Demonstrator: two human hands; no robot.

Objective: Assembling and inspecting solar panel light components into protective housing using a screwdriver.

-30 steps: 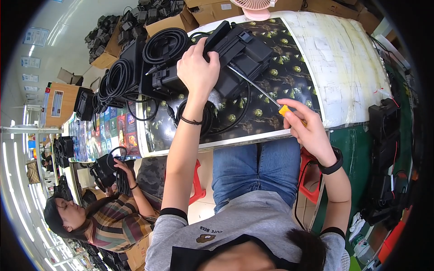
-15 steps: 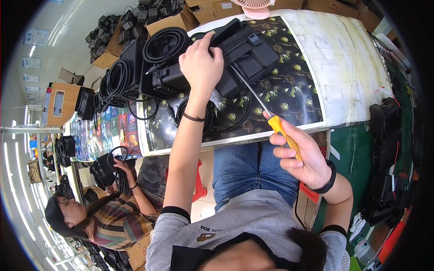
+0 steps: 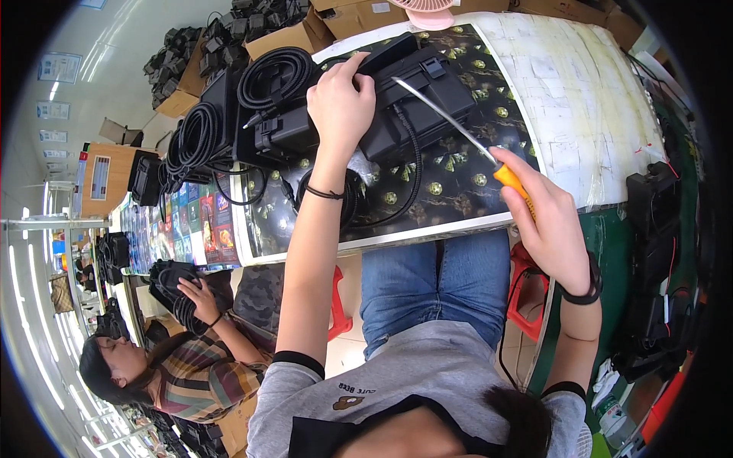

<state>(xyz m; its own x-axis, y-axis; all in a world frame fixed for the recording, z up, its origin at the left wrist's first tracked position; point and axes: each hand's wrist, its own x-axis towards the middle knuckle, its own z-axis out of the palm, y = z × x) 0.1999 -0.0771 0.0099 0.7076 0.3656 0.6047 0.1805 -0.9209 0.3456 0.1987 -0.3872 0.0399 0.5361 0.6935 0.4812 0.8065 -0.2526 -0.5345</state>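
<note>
A black plastic case (image 3: 424, 91) with latches lies at an angle on the table. My left hand (image 3: 341, 103) grips its near left part, with the index finger stretched along it and the other fingers partly hidden. In my right hand (image 3: 551, 225) is a screwdriver (image 3: 510, 180) with a yellow handle and a long metal shaft. The shaft slants up and left over the case, its tip above the case's top; whether it touches cannot be told. A black corrugated cable (image 3: 418, 168) leaves the case's near side and curves down across the dark patterned mat (image 3: 466, 200).
Black cases with coiled cables (image 3: 192, 137) stand along the table to the left. A pink fan (image 3: 431, 14) and cardboard boxes (image 3: 301, 34) are at the back. On the left, a co-worker (image 3: 195, 374) holds a black unit (image 3: 172, 286). More black units (image 3: 651, 198) lie on the right.
My right hand and the screwdriver have moved up and right; the tip has left the cable outlet on the case's near side and now lies over its top. My left hand stays nearly still.
</note>
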